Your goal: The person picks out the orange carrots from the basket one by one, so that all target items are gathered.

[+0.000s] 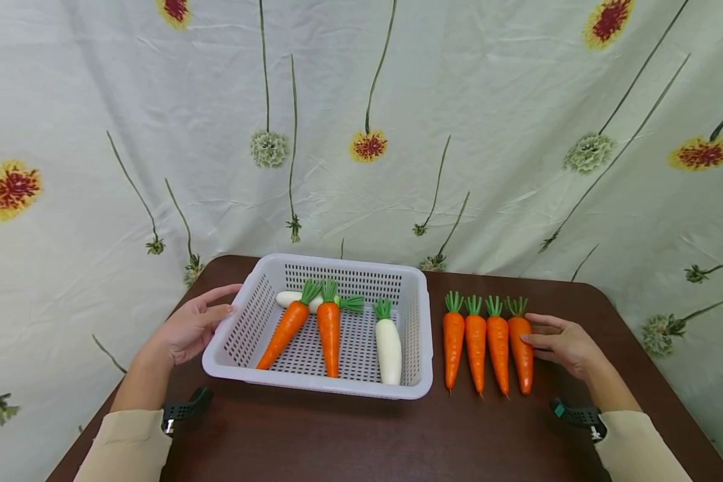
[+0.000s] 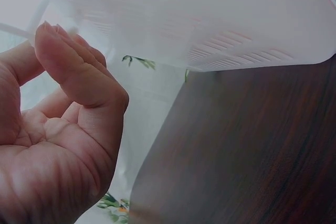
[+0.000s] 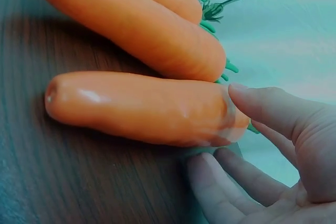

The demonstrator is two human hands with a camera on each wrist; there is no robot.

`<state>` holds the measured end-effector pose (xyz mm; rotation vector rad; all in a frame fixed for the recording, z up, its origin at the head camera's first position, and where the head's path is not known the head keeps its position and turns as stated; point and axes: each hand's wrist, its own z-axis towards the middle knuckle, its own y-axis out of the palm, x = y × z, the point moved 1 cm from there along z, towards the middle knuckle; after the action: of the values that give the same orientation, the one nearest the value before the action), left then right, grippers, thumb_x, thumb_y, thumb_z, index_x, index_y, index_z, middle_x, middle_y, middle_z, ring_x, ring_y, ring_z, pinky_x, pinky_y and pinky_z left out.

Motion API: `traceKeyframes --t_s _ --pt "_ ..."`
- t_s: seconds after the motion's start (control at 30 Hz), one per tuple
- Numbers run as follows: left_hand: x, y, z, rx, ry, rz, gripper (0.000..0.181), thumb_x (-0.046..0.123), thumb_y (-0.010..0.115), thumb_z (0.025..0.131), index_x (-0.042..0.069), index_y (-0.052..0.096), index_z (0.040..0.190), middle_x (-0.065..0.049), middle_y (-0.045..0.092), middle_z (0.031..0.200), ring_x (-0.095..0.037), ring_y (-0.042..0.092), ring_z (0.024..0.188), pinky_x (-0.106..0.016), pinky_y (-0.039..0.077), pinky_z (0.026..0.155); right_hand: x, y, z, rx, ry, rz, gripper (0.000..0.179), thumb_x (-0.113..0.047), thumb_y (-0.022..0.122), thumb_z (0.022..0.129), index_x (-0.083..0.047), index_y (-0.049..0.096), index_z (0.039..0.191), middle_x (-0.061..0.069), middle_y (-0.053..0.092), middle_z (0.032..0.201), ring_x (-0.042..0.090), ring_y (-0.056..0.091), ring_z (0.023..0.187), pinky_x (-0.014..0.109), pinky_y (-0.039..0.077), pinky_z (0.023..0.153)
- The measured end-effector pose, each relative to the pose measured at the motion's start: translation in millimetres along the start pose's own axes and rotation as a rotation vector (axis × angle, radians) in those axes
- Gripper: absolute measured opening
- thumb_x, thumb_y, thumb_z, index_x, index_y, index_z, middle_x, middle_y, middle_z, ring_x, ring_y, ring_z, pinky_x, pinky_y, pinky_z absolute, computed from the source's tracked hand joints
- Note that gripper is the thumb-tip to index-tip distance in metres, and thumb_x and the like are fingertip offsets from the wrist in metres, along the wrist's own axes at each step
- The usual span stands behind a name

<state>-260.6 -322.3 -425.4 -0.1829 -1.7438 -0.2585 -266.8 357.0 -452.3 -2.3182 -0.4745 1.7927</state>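
Observation:
A pale plastic basket with slotted walls stands on the dark table. My left hand grips its left rim, thumb and fingers pinched together there; the left wrist view shows those curled fingers beside the basket wall. Inside lie two carrots and two white radishes, one partly hidden behind the carrots. To the right of the basket, several carrots lie in a row, green tops away from me. My right hand is at the rightmost carrot, thumb tip at its leafy end and relaxed fingers spread beside it.
The dark wooden table has rounded far corners. Behind it hangs a white cloth printed with flowers. Black bands with small devices are on both wrists, below beige sleeves.

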Motion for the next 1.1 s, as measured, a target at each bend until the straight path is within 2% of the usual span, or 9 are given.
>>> traceKeyframes --t_s 0.07,0.17,0.23,0.33,0.43,0.53,0.73,0.93,1.1 --pt "0.8 0.5 0.2 -0.001 0.002 0.001 0.060 0.019 0.054 0.107 0.016 0.027 0.161 0.007 0.073 0.119 -0.021 0.075 0.104 -0.054 0.061 0.086 -1.1 0.4 -0.7 0.018 -0.019 -0.003 0.080 -0.020 0.078 0.093 0.006 0.035 0.155 0.028 0.051 0.147 0.002 0.068 0.097 0.035 0.062 0.090" --pt "1.3 0.5 0.7 -0.001 0.004 -0.001 0.060 0.018 0.054 0.107 0.016 0.027 0.161 0.007 0.073 0.118 -0.021 0.075 0.104 -0.054 0.062 0.086 -4.6 2.1 -2.9 0.036 -0.044 -0.018 0.079 -0.021 0.077 0.093 0.006 0.036 0.154 0.036 0.039 0.155 -0.001 0.067 0.096 0.032 0.062 0.089" --pt "1.4 -0.1 0.9 0.000 0.005 -0.002 0.059 0.018 0.054 0.107 0.016 0.028 0.161 0.007 0.073 0.118 -0.021 0.075 0.104 -0.053 0.062 0.086 -7.3 3.5 -4.4 0.054 -0.061 -0.045 0.077 -0.023 0.077 0.093 0.006 0.038 0.154 0.036 0.038 0.156 0.000 0.067 0.100 0.031 0.062 0.090" --pt "1.6 -1.0 1.0 0.005 0.005 0.001 0.059 0.018 0.054 0.107 0.017 0.028 0.160 0.008 0.073 0.118 -0.020 0.075 0.103 -0.053 0.062 0.086 -11.5 6.2 -6.8 0.106 -0.102 -0.139 0.073 -0.028 0.077 0.094 0.003 0.044 0.152 0.032 0.044 0.154 0.018 0.067 0.116 0.040 0.059 0.099" --pt "1.7 -1.9 0.7 0.008 0.004 0.010 0.060 0.019 0.055 0.107 0.018 0.027 0.161 0.008 0.072 0.119 -0.020 0.075 0.104 -0.053 0.062 0.086 -15.3 9.5 -9.6 0.172 -0.136 -0.204 0.071 -0.033 0.077 0.093 -0.001 0.049 0.150 0.028 0.050 0.151 0.040 0.056 0.132 0.057 0.050 0.109" --pt "1.5 -1.9 0.1 0.007 0.000 0.015 0.060 0.020 0.055 0.107 0.017 0.028 0.161 0.008 0.072 0.118 -0.019 0.075 0.104 -0.053 0.062 0.086 -19.2 13.5 -12.7 0.216 -0.159 -0.206 0.071 -0.034 0.078 0.092 -0.002 0.050 0.149 0.026 0.052 0.150 0.044 0.052 0.136 0.063 0.045 0.111" --pt "0.4 -1.0 0.0 -0.005 -0.002 0.006 0.060 0.019 0.054 0.107 0.016 0.027 0.161 0.008 0.073 0.118 -0.020 0.075 0.104 -0.054 0.061 0.087 -27.5 23.2 -18.3 0.227 -0.196 -0.201 0.070 -0.035 0.078 0.092 -0.003 0.052 0.149 0.023 0.054 0.149 0.033 0.059 0.129 0.056 0.050 0.108" --pt "-0.6 -1.0 0.3 -0.003 -0.001 0.010 0.060 0.019 0.054 0.107 0.016 0.027 0.160 0.008 0.072 0.118 -0.020 0.075 0.104 -0.055 0.061 0.087 -36.4 32.4 -22.6 0.194 -0.226 -0.184 0.069 -0.035 0.078 0.092 -0.004 0.052 0.148 0.021 0.052 0.152 0.040 0.054 0.133 0.056 0.051 0.105" --pt "-1.2 -1.1 0.5 -0.002 0.001 0.012 0.060 0.020 0.055 0.107 0.016 0.027 0.161 0.008 0.072 0.118 -0.020 0.074 0.104 -0.055 0.061 0.087 -44.2 40.8 -24.8 0.172 -0.254 -0.177 0.066 -0.033 0.078 0.092 -0.003 0.054 0.146 0.022 0.052 0.151 0.040 0.054 0.133 0.034 0.056 0.093"
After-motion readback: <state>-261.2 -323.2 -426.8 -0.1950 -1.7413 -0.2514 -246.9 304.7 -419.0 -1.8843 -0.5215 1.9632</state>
